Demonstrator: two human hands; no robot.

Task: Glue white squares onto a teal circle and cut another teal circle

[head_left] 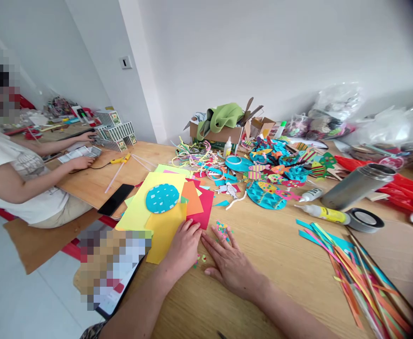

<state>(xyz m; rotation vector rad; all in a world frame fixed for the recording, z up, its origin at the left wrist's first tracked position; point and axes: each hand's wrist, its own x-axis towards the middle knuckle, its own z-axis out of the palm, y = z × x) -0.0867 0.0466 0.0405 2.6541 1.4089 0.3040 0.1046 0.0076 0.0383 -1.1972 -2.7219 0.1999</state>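
Observation:
My right hand point(229, 263) lies palm down on the wooden table with its fingers stretched out, beside and partly over a small heap of coloured paper dots point(223, 229). Close to its fingertips, my left hand point(183, 245) rests palm down with fingers slightly bent and apart, at the corner of red paper point(205, 217) and yellow paper point(160, 240). A few loose dots point(202, 258) lie between the hands. On the paper stack sits a blue oval point(162, 198) with pale patches. What lies under the palms is hidden.
A phone point(118, 278) lies at the near left edge. Paper strips point(344, 263), glue bottles point(324, 213), tape point(365, 220) and a steel flask point(356, 186) are on the right. Paper fish point(268, 187) and a box point(213, 132) stand behind. A person point(26, 174) works at left.

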